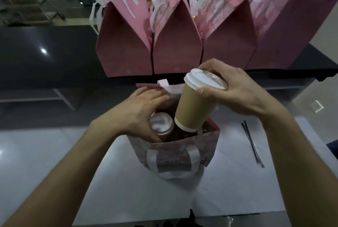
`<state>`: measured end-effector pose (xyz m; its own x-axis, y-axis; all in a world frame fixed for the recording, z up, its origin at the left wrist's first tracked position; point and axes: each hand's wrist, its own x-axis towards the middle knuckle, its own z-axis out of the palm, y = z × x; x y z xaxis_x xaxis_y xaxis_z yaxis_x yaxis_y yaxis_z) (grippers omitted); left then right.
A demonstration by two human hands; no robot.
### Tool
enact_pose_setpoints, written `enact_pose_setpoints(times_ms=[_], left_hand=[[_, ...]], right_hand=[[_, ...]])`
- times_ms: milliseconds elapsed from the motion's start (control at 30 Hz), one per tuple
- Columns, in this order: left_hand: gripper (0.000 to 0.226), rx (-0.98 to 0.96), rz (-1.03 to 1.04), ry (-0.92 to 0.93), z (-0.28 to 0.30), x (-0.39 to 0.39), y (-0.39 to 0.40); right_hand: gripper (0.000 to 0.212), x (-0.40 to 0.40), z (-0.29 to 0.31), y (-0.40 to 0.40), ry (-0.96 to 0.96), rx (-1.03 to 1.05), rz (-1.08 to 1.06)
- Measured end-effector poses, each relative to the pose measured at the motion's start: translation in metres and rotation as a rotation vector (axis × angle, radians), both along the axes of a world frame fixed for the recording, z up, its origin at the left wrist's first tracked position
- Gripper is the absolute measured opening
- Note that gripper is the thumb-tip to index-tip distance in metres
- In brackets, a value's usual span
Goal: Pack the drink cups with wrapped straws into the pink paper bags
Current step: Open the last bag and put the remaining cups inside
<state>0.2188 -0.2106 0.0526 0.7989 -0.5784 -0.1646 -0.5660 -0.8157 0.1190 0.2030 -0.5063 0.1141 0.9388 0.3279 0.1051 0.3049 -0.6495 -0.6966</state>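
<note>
While I watch from the head camera, the scene reads as follows:

Right hand: my right hand [236, 89] grips a kraft paper cup [195, 106] by its white lid [204, 78], thumb on the near rim, fingers curled over the far side.
Cup position: it hangs tilted, its base lowest and dipping into the mouth of the open pink bag [175, 153].
Left hand: my left hand [139, 111] reaches into the same bag, fingers spread against the far wall, thumb curled beside a clear-lidded cup [161, 123] standing inside; I cannot tell whether it actually grips that cup.
Bag: it stands upright on the white bench [228, 181], white handles [173, 161] hanging down its near face.
Straws: two dark wrapped straws [252, 144] lie on the bench, right of the bag, apart from it.
Behind: a row of pink bags [175, 47] stands on the dark counter [45, 53].
</note>
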Motion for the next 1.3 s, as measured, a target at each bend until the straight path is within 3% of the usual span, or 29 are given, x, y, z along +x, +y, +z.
enact_pose_setpoints(times_ms=[133, 267, 400, 500, 667, 800, 1033, 1300], left_hand=[[0.163, -0.046, 0.007, 0.027, -0.013, 0.012, 0.006], [0.169, -0.128, -0.029, 0.037, -0.023, 0.013, 0.005], [0.175, -0.102, -0.035, 0.043, -0.032, 0.015, 0.004], [0.169, -0.098, -0.046, 0.022, -0.036, 0.014, 0.005], [0.171, -0.182, -0.058, 0.028, -0.035, 0.014, 0.007], [0.174, -0.156, -0.052, 0.025, -0.035, 0.015, 0.006], [0.173, -0.128, -0.06, 0.013, -0.039, 0.017, 0.005], [0.171, -0.135, -0.065, 0.014, -0.039, 0.016, 0.003]], right_hand=[[0.08, 0.003, -0.005, 0.009, 0.092, -0.104, 0.08], [0.089, 0.014, -0.014, 0.028, 0.175, -0.222, 0.162], [0.105, 0.029, -0.033, 0.04, 0.218, -0.508, 0.165], [0.083, 0.037, -0.041, 0.04, 0.184, -0.767, 0.181], [0.097, 0.04, -0.049, 0.048, 0.057, -0.924, 0.212], [0.086, 0.038, -0.061, 0.062, 0.042, -1.045, 0.242], [0.065, 0.029, -0.078, 0.073, 0.088, -1.093, 0.266], [0.06, 0.034, -0.082, 0.071, 0.111, -1.143, 0.251]])
